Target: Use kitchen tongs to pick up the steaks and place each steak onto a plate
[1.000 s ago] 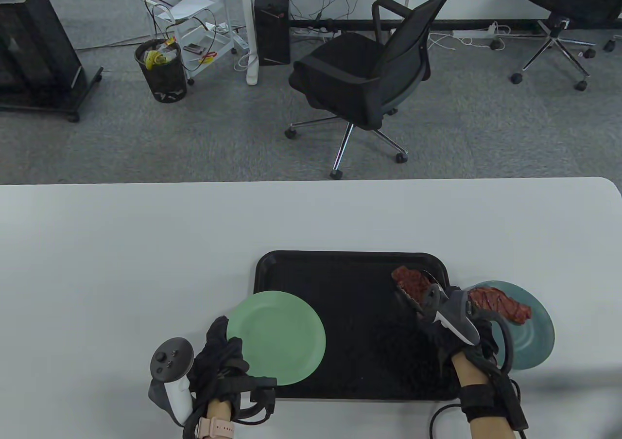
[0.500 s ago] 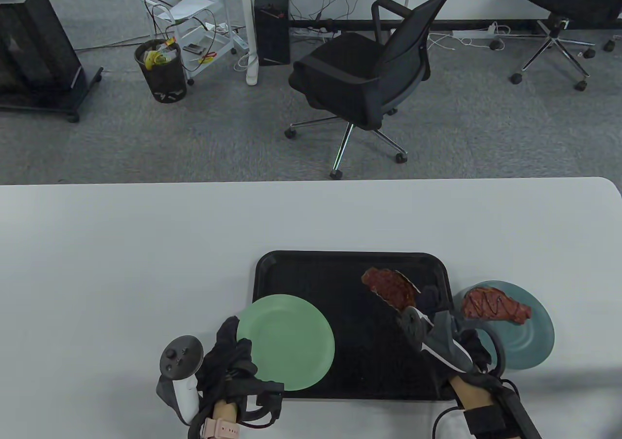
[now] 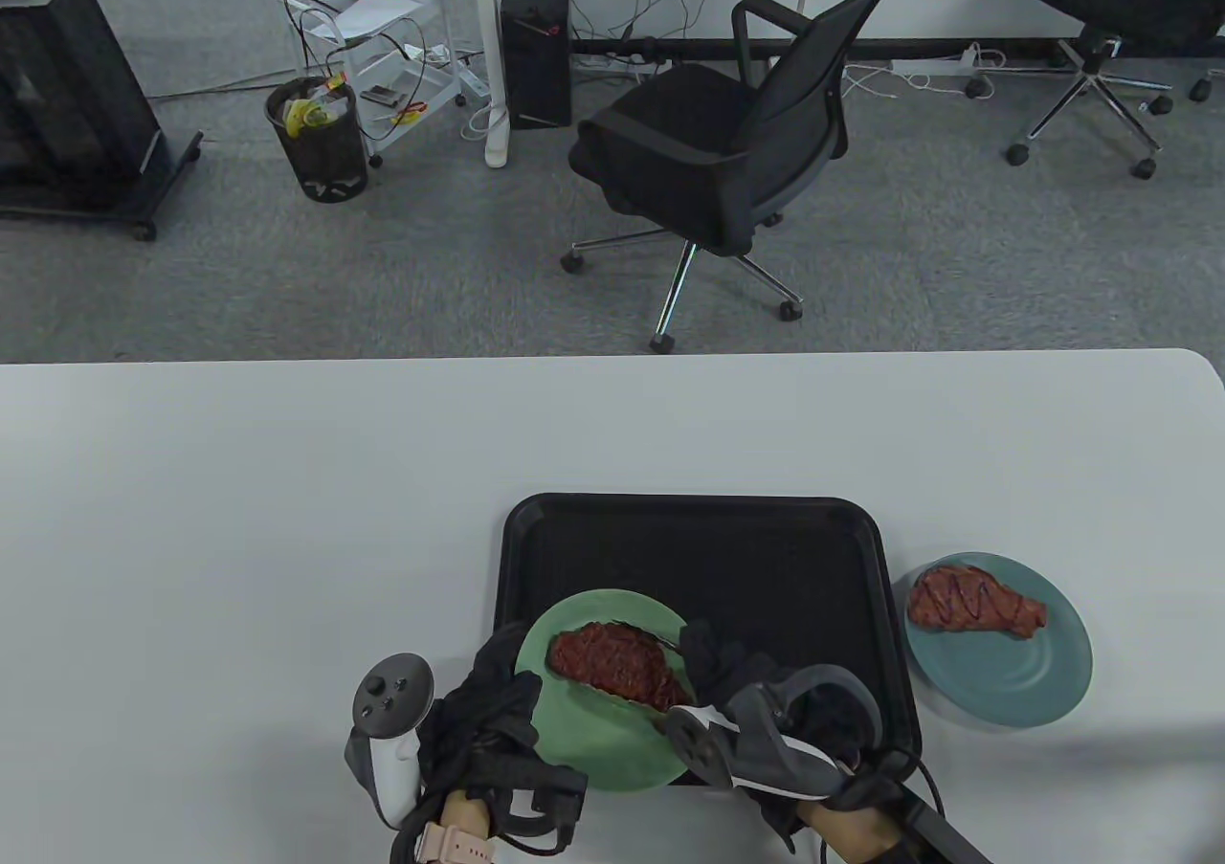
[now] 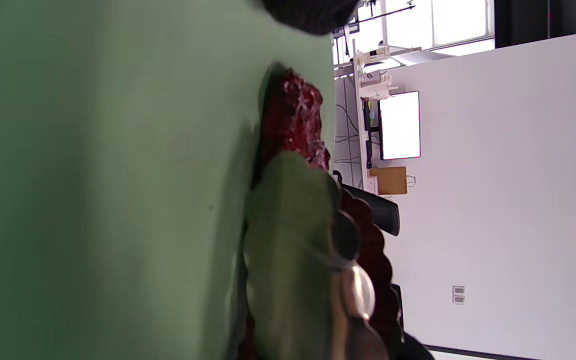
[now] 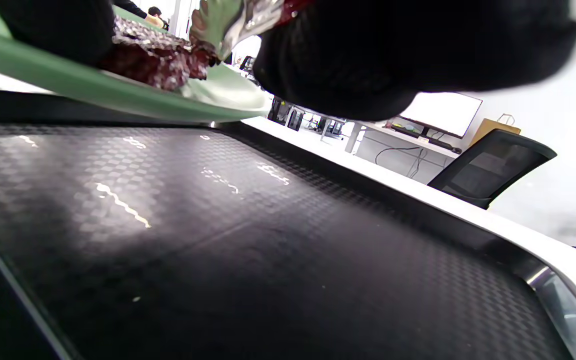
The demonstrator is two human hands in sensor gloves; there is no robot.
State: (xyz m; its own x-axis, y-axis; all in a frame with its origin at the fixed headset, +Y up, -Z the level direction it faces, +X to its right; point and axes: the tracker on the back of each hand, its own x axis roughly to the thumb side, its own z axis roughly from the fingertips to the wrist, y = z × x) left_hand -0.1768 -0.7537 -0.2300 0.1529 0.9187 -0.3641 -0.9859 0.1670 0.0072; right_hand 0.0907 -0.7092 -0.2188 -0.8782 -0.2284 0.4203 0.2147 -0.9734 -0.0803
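My left hand (image 3: 483, 701) grips the near-left rim of a green plate (image 3: 598, 744) and holds it, tilted, above the black tray (image 3: 708, 558). A red steak (image 3: 617, 663) lies on that plate. My right hand (image 3: 727, 673) grips metal tongs (image 4: 288, 235) whose scalloped heads are still closed on the steak's right end. The right wrist view shows the plate (image 5: 68, 82) raised off the tray (image 5: 268, 250), with steak (image 5: 148, 50) and tongs (image 5: 223, 20) on it. A second steak (image 3: 976, 601) rests on a teal plate (image 3: 1014, 682) right of the tray.
The tray lies near the front edge of a white table (image 3: 287, 520). Beyond the table's far edge stand an office chair (image 3: 727, 146), a wire cart and a waste bin (image 3: 318, 137) on grey carpet.
My right hand carried the steak in the tongs from the tray's right side leftward and down onto the green plate. My left hand moved the plate rightward, over the tray.
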